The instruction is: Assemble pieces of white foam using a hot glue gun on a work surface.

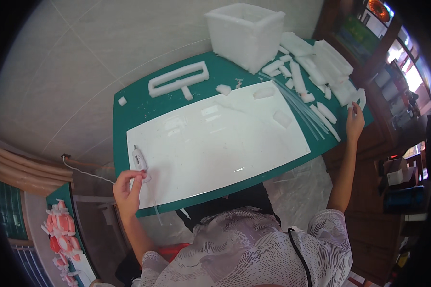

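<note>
My left hand [127,190] is at the near left corner of a white board [210,143], thumb and fingertips drawn together. Whatever they pinch is too small to make out. Right beside those fingertips, a white glue gun [139,159] lies on the board, its nozzle pointing away from me. Out on the far right, my right hand [355,123] has its fingers closed on a white foam piece [361,98] at the table's edge. Several translucent glue sticks [305,115] lie between the board and that hand, with foam strips [326,113] next to them.
A white foam box [244,40] with an open top stands on the green table [129,106] at the back. Left of it lies a foam frame [179,79]. Foam slabs [330,62] are piled at the back right. A white cord [88,173] runs to a wall socket.
</note>
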Demonstrator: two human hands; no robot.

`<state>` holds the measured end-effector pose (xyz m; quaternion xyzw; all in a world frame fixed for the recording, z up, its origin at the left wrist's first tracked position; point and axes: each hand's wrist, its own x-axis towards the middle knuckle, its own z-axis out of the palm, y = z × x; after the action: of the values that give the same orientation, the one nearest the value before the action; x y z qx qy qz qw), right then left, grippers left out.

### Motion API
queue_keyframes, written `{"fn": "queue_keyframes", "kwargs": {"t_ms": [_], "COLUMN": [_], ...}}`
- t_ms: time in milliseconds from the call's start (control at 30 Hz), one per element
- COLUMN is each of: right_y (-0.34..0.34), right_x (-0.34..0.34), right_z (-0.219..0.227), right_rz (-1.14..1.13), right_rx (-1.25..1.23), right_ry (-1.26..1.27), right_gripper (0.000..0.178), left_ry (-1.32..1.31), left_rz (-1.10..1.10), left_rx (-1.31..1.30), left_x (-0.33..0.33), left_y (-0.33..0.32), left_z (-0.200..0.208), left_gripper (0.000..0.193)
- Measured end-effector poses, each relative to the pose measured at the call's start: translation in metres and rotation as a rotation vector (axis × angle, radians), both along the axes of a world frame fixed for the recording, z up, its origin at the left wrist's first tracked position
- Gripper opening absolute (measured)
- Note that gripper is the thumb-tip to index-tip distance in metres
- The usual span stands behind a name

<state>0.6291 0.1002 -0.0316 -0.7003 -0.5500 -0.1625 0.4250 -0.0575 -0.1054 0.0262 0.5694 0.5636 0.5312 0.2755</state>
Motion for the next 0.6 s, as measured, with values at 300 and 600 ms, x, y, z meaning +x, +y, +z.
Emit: {"fn": "queue_keyframes", "kwargs": {"t_ms": [300, 600], "right_y": [-0.058, -0.124], "right_x": [-0.155, -0.343], "right_z": [0.075, 0.049], "right_rz": [0.323, 1.315], "right_rx": [0.300, 0.260], "right_ry": [-0.227, -0.168], "right_gripper": [0.020, 0.025], "left_ry": [0.037, -0.234], "left_rz": [-0.016, -0.453], "left_rx": [0.001, -0.073], "left_x": [0.035, 0.140], "left_y": [-0.023, 0.015], "left_z": [-0.003, -0.003], "left_gripper": [0.011, 0.062]}}
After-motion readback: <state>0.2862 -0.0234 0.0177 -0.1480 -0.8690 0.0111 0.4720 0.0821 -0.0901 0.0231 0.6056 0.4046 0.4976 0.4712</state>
